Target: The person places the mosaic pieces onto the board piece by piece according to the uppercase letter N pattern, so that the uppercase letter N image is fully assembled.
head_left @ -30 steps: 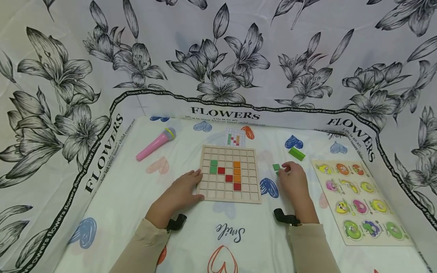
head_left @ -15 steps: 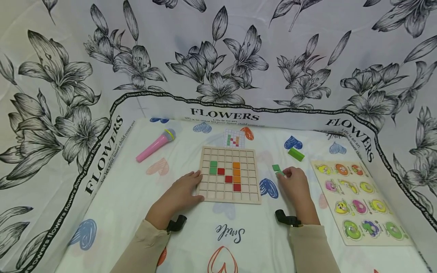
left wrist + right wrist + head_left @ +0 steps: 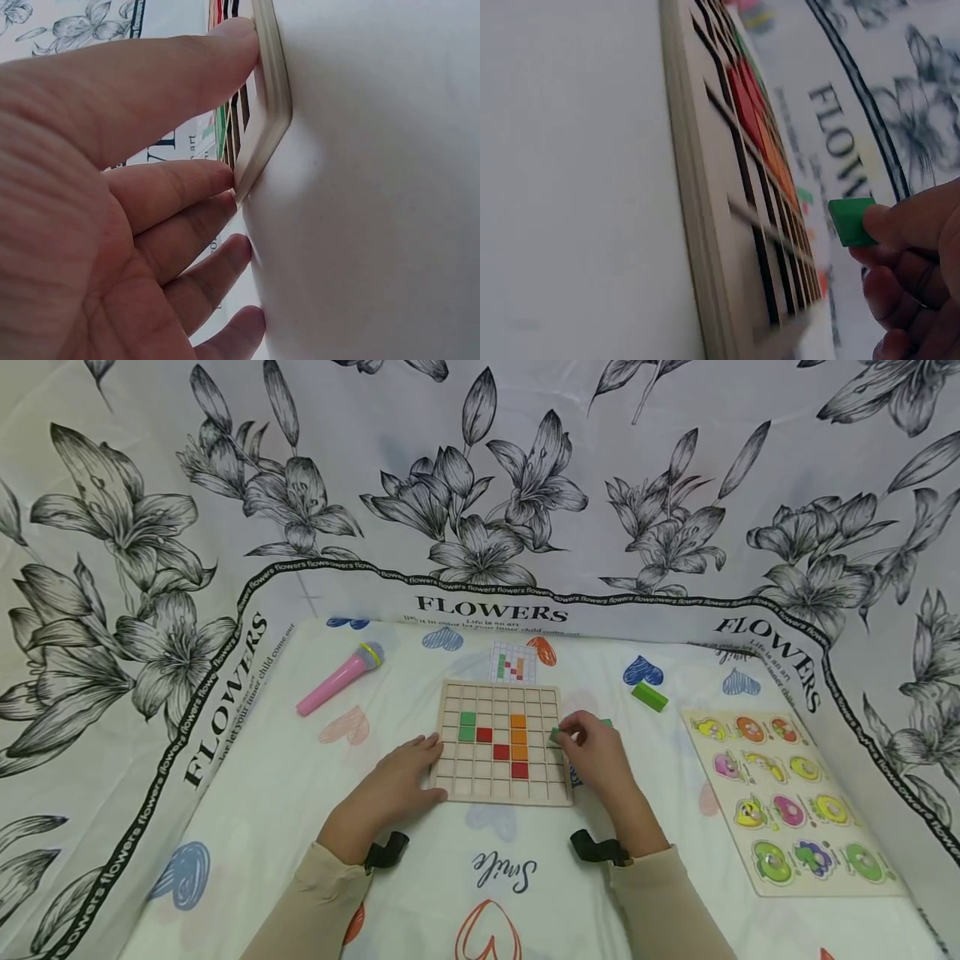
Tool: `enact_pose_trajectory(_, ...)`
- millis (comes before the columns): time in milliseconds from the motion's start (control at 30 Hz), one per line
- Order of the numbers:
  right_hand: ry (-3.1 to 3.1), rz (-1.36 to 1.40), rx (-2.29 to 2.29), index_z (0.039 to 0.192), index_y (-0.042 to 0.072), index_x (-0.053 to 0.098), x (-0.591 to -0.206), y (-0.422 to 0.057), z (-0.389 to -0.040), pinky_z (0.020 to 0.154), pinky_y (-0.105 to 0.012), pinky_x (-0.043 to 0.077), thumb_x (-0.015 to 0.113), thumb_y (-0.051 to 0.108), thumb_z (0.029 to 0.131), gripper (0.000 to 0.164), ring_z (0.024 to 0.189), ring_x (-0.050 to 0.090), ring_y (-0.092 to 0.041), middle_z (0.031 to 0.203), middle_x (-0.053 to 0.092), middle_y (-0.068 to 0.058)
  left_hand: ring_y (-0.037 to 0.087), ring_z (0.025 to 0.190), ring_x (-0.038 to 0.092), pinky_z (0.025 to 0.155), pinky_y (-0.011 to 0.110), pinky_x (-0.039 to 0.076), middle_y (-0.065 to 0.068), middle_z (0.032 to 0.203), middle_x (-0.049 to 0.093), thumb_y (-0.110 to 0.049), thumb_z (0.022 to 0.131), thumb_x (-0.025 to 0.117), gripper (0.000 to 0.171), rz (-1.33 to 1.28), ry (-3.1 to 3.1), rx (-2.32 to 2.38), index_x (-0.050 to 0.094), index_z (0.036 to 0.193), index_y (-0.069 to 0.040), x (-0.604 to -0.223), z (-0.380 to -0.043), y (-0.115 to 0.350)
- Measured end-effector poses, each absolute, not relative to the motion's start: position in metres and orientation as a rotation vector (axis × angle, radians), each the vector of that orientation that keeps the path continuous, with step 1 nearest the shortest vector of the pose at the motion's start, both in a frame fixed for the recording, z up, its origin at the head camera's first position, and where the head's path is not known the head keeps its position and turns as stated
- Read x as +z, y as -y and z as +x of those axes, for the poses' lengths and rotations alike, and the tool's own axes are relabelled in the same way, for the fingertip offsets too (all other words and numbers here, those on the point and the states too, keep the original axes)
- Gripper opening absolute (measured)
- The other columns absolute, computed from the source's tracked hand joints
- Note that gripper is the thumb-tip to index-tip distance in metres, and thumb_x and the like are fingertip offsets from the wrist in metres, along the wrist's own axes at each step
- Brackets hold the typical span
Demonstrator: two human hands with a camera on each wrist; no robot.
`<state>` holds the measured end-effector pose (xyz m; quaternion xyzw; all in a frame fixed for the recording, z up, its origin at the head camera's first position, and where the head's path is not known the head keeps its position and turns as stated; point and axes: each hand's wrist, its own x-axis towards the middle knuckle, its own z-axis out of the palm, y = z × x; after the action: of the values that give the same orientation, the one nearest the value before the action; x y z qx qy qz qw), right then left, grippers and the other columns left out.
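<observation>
In the head view, the wooden grid board (image 3: 465, 785) lies at the middle, with green, red and orange square tiles in some of its cells. My left hand (image 3: 390, 785) rests at the board's left edge, its fingers fairly straight. The left wrist view has the thumb (image 3: 232, 45) on the board's corner and fingertips against its side. Between thumb and fingers, my right hand (image 3: 597, 754) pinches a green square tile (image 3: 851, 223) over the board's right edge. Another green tile (image 3: 607, 722) lies on the cloth, partly hidden behind that hand.
A small pattern card (image 3: 513, 662) lies just beyond the board. To the left is a pink toy microphone (image 3: 337, 681). At the right are a green block (image 3: 649, 697) and a fruit puzzle board (image 3: 802, 889). Flower-printed cloth (image 3: 480, 468) hangs around the back and sides.
The right hand has picked up one green tile from the cloth and carried it left to the board's right edge. The left hand has stayed in place.
</observation>
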<state>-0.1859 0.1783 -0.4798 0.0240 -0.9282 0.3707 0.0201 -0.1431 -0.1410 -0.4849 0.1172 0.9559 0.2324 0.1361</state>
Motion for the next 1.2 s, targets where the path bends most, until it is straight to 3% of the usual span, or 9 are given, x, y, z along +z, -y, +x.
enact_pose_trajectory(233,2.907,0.399,1.138,0.104,0.024,0.068,-0.479,-0.106,-0.19,0.067,-0.029,0.05,0.067,0.019,0.097,0.009,0.077,0.054,-0.015,0.096,0.066,0.012,0.03,0.152,0.025,0.121,0.053,0.027,0.004,0.163,0.032,-0.036,0.086,0.079,0.081,0.361,-2.762,0.691,0.042,0.153,-0.009,-0.483,-0.144,0.142)
enact_pose_trajectory(467,2.936,0.583,0.976,0.104,0.023,0.068,-0.489,-0.065,-0.199,0.073,-0.028,0.051,0.067,0.02,0.097,0.008,0.078,0.056,-0.01,0.093,0.066,0.011,0.028,0.152,0.026,0.121,0.051,0.028,0.003,0.163,0.033,-0.037,0.087,0.079,0.08,0.386,-2.779,0.693,0.043,0.153,-0.01,-0.485,-0.143,0.145)
enact_pose_trajectory(867,2.914,0.693,0.829,0.098,0.02,0.071,-0.487,-0.058,-0.191,0.079,-0.029,0.053,0.074,0.02,0.093,0.006,0.084,0.058,-0.009,0.092,0.067,0.011,0.029,0.15,0.029,0.12,0.051,0.03,0.004,0.161,0.035,-0.034,0.085,0.08,0.079,0.406,-2.807,0.701,0.046,0.151,-0.009,-0.484,-0.144,0.144)
enact_pose_trajectory(1200,2.916,0.712,0.649,0.103,0.021,0.077,-0.491,-0.057,-0.189,0.089,-0.033,0.052,0.075,0.023,0.092,0.012,0.093,0.061,-0.014,0.097,0.067,0.008,0.031,0.15,0.029,0.119,0.052,0.031,0.006,0.161,0.036,-0.035,0.085,0.08,0.079,0.418,-2.81,0.699,0.046,0.151,-0.007,-0.484,-0.142,0.144)
